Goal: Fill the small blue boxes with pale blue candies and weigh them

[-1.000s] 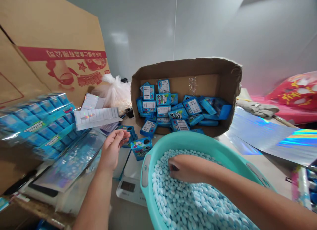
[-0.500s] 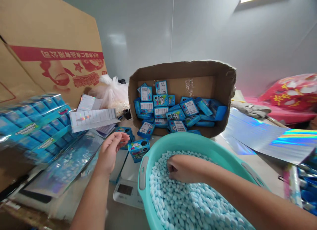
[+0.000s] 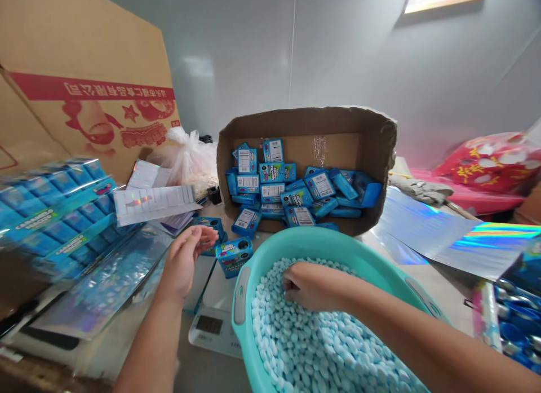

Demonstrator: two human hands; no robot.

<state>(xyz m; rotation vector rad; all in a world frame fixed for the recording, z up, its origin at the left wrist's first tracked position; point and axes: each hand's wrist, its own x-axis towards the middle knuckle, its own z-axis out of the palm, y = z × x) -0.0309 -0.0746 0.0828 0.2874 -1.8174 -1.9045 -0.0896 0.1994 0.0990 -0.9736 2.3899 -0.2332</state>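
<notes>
My right hand (image 3: pixel 306 286) is down in a teal plastic basin (image 3: pixel 304 241) full of small pale-blue candies (image 3: pixel 338 348). Its fingers are curled in among the candies, with the tips partly hidden. My left hand (image 3: pixel 186 257) is held up left of the basin, palm turned inward. Its fingers are stretched out and hold nothing visible. Just right of its fingertips, a small blue candy box (image 3: pixel 234 259) stands on a white digital scale (image 3: pixel 215 331). Another blue box (image 3: pixel 209 223) is behind the left fingertips, partly covered by them.
An open cardboard carton (image 3: pixel 342 139) behind the basin holds many blue boxes. Wrapped display packs (image 3: pixel 54 212) stand at left before a large carton (image 3: pixel 105 43). Silvery sheets (image 3: pixel 448 229) lie at right, near a tray of shiny blue items (image 3: pixel 518 319).
The whole view has shifted slightly. My right hand stays in the candies with its fingers curled a little more. My left hand keeps nearly the same pose beside the boxes.
</notes>
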